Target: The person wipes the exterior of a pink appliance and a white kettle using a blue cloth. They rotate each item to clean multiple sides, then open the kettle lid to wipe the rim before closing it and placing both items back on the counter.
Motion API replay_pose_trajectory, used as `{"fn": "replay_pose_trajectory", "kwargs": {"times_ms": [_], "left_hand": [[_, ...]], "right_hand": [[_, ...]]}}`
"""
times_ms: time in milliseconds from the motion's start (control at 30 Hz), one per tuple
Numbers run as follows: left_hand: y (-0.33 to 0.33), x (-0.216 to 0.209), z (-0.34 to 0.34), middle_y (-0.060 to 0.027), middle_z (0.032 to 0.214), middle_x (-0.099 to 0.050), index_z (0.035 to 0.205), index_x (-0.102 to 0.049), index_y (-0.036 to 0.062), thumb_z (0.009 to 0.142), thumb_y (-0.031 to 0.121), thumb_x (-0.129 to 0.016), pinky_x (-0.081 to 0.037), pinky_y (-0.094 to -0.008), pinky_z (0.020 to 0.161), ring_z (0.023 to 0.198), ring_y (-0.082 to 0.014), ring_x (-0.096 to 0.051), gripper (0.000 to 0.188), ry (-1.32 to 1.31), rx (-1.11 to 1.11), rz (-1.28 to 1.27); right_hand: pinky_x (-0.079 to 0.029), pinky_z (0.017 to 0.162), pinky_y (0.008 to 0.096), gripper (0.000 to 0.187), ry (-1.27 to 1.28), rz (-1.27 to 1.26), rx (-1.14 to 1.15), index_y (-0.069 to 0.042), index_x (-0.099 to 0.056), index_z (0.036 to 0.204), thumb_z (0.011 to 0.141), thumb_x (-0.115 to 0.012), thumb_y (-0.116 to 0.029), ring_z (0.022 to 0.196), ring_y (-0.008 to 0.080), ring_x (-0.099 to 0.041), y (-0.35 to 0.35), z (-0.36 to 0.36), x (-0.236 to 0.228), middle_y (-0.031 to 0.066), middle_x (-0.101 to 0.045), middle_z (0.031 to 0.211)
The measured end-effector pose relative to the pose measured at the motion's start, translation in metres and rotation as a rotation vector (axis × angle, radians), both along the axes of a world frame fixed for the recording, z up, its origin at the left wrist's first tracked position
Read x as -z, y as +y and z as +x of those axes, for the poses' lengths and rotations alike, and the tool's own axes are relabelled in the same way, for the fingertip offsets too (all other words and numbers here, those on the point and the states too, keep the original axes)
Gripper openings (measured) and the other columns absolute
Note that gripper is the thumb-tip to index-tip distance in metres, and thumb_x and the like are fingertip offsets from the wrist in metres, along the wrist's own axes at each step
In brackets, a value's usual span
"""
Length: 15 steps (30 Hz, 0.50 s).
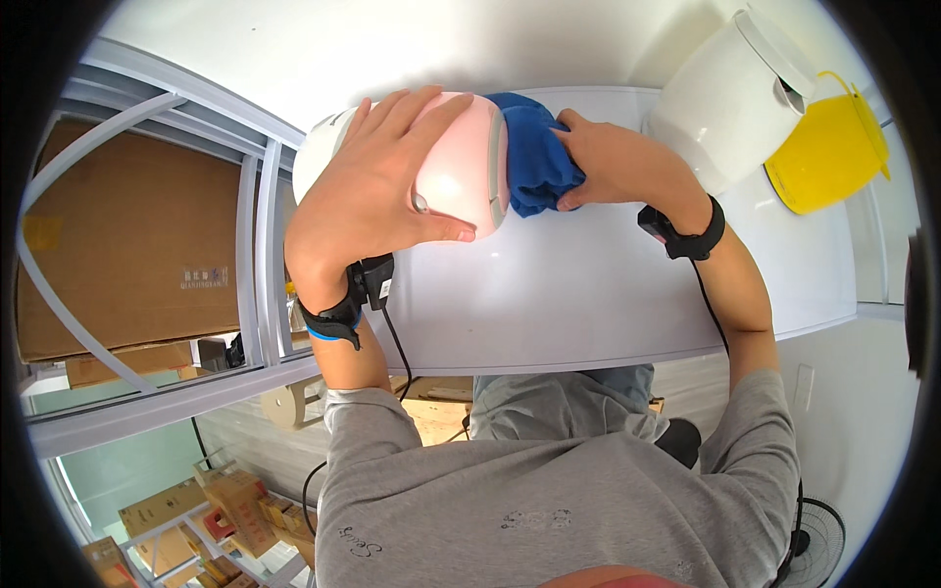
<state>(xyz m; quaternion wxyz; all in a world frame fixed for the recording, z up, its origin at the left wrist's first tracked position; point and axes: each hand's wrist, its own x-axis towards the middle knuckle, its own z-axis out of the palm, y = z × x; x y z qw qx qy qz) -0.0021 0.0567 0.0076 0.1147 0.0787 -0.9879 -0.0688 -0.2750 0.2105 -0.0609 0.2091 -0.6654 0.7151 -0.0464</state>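
Observation:
A rounded pink-and-white appliance (461,181), shaped like a small rice cooker, lies at the far left of the white table, with a grey band round its right end. My left hand (387,176) grips it from the left, fingers spread over the top and thumb along the near side. A crumpled blue cloth (535,157) is pressed against the appliance's right end. My right hand (618,162) holds this cloth, thumb at its near edge and fingers at its far edge. Part of the cloth and the appliance's white left end are hidden by my hands.
A white lidded bin (716,113) stands at the table's back right, beside a flat yellow item (823,157) with a loop handle. A metal shelf frame (250,255) with a large cardboard box (132,235) borders the left side. Cables hang from both wrist straps.

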Motion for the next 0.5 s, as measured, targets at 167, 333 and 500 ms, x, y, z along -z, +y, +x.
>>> {"fn": "replay_pose_trajectory", "kwargs": {"times_ms": [167,333,500], "left_hand": [[-0.001,0.005,-0.004,-0.0239,0.167,-0.055,0.165,-0.056,0.0076,0.062,0.052,-0.107,-0.037,-0.0611,0.130,0.150,-0.0487,-0.054,0.124,0.045,0.005,-0.023],[0.002,0.003,-0.007,-0.0264,0.166,-0.056,0.165,-0.056,0.0056,0.065,0.053,-0.106,-0.041,-0.0564,0.127,0.148,-0.0483,-0.055,0.122,0.031,-0.005,-0.039],[0.008,0.011,-0.009,-0.0268,0.165,-0.056,0.166,-0.054,0.0046,0.066,0.047,-0.105,-0.043,-0.0551,0.124,0.149,-0.0475,-0.054,0.120,0.075,-0.081,-0.092]], "right_hand": [[-0.063,0.090,0.0521,0.081,0.040,0.014,-0.131,-0.015,-0.068,0.155,0.080,-0.096,-0.023,0.103,0.0448,-0.076,0.016,0.015,-0.013,0.0181,-0.070,0.126],[-0.063,0.087,0.0524,0.066,0.031,0.061,-0.263,-0.018,-0.074,0.144,0.080,-0.091,-0.018,0.102,0.0446,-0.076,0.027,0.023,-0.032,0.0174,-0.073,0.118],[-0.063,0.090,0.0527,0.057,-0.161,-0.075,-0.290,-0.014,-0.078,0.135,0.079,-0.088,-0.017,0.102,0.0459,-0.076,0.037,0.036,-0.057,0.0182,-0.073,0.118]]}}
